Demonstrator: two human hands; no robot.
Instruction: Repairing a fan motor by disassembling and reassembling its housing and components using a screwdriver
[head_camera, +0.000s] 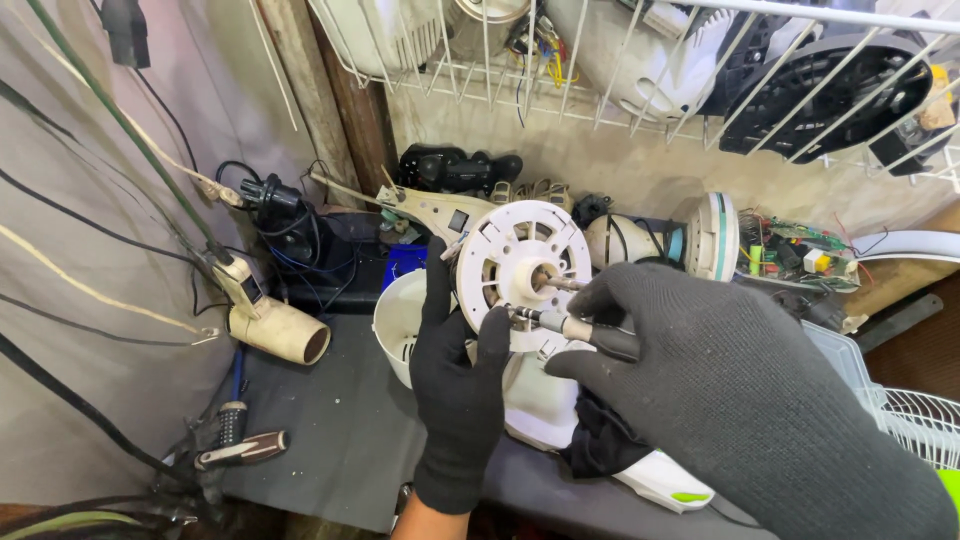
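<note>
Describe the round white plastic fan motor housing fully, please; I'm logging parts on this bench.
The round white plastic fan motor housing stands on edge, its slotted face toward the camera, with a metal shaft poking from its centre hub. Rim tabs ring its outer edge. The black-gloved left hand grips its lower left rim, while the black-gloved right hand presses a metal-tipped screwdriver against its lower face. It sits above a dark grey bench top.

packages: none | labels: none | signs: none | screens: none

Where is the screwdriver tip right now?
Centre of the head view: the screwdriver, in the right hand, meets the white fan motor housing beside the left hand.
</note>
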